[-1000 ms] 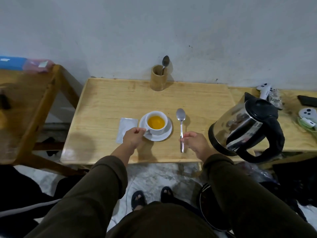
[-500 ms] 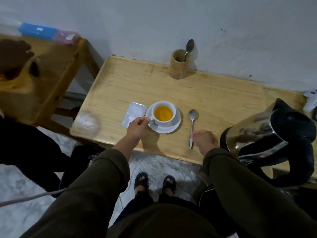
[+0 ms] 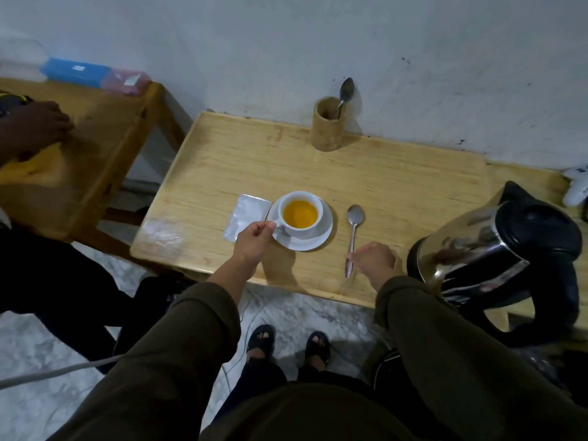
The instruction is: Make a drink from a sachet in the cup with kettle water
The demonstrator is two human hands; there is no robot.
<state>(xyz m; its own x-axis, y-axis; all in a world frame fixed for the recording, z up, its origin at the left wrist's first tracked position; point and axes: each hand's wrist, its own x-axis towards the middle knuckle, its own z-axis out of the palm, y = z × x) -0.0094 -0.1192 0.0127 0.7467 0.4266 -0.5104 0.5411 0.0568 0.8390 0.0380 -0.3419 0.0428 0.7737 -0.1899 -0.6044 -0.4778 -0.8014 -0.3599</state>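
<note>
A white cup point(image 3: 315, 201) holding orange liquid stands on a white saucer point(image 3: 321, 240) on the wooden table point(image 3: 397, 186). My left hand point(image 3: 254, 240) pinches the cup's handle at the saucer's left edge. A silver sachet point(image 3: 246, 216) lies flat just left of the saucer. A metal spoon point(image 3: 353, 232) lies on the table to the right of the saucer, bowl pointing away. My right hand point(image 3: 375, 261) rests at the spoon's handle end, fingertips touching it. A steel kettle point(image 3: 496, 249) with a black lid and handle stands at the right.
A bamboo holder point(image 3: 327, 124) with a second spoon stands at the back by the wall. Another person's hand point(image 3: 35, 128) rests on a second wooden table at the left, with blue and pink boxes point(image 3: 95, 74) behind. My sandalled feet show on the marble floor below.
The camera has swung to the left and down, so the kettle sits nearer the right edge. My right hand has lowered over the spoon's handle end. The left hand stays at the cup's handle.
</note>
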